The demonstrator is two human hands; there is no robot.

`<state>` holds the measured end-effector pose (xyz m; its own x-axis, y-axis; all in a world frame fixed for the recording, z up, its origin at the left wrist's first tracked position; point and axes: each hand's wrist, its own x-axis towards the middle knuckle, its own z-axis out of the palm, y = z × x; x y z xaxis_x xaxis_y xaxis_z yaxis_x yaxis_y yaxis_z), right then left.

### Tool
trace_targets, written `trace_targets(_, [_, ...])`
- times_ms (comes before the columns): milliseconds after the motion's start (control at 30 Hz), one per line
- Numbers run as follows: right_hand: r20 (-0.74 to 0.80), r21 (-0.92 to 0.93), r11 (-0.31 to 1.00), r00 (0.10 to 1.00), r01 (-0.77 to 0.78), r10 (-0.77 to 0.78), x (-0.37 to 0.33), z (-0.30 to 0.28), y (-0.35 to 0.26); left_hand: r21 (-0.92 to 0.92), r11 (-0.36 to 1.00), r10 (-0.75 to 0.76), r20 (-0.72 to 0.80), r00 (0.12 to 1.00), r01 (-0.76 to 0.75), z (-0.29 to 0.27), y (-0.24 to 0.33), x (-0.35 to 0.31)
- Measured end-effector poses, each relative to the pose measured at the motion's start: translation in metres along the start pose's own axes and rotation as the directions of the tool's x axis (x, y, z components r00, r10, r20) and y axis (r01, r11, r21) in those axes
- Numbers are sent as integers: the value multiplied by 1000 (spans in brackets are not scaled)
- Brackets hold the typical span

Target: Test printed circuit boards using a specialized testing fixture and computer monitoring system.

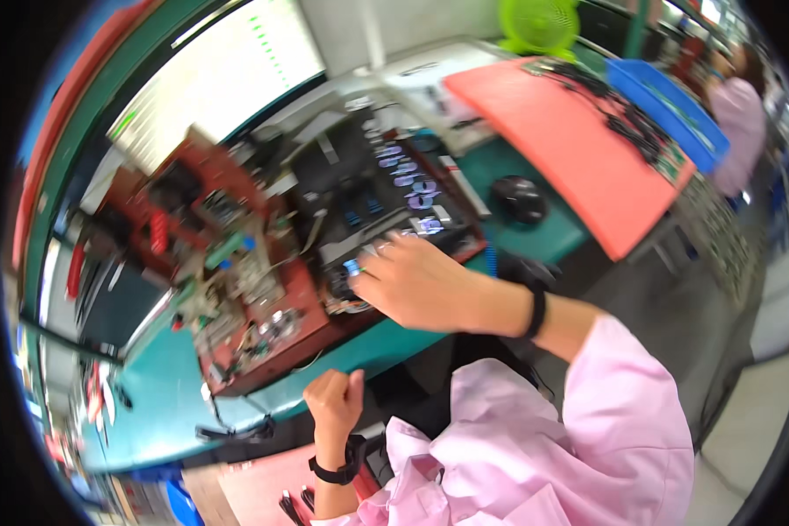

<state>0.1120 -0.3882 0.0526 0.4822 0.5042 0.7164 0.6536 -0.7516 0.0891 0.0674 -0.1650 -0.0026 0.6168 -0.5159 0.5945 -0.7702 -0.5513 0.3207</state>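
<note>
My right hand [416, 282] reaches over a black fixture [351, 188] on the bench, fingers bent down and drawn together. At its fingertips is a small blue-and-white piece [352, 266], too blurred to name; it appears to be pinched there. Purple-lit parts [408, 180] run along the fixture's right side. My left hand [334, 401] is held off the bench's front edge, fingers curled in and thumb sticking up, with nothing seen in it. Both wrists wear black bands.
Left of the fixture, a reddish-brown stand [311, 329] carries loose small parts. A lit screen [228, 83] stands behind. To the right are a black mouse [519, 198], a pink board [579, 158] with black cables, a blue tray [666, 114] and a person in pink [736, 131].
</note>
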Motion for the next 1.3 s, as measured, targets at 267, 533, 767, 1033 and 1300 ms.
trace_targets(267, [374, -56, 995, 926, 76, -50, 62, 53, 21, -77, 971, -233, -124, 965, 225, 37, -26, -11])
trace_targets(533, [714, -67, 988, 698, 141, -51, 81, 61, 18, -82, 977, -205, -100, 974, 197, 34, -25, -12])
trace_targets(767, [618, -75, 906, 732, 418, -286, 76, 57, 23, -184, 957, -244, -79, 967, 226, 33, -25, -14])
trace_targets(1033, [649, -107, 909, 721, 403, -243, 76, 60, 17, -188, 956, -248, -104, 963, 226, 34, -25, -14])
trace_targets(1300, [854, -30, 991, 519, 128, -41, 91, 68, 23, -202, 950, -263, -102, 959, 239, 33, -24, -14])
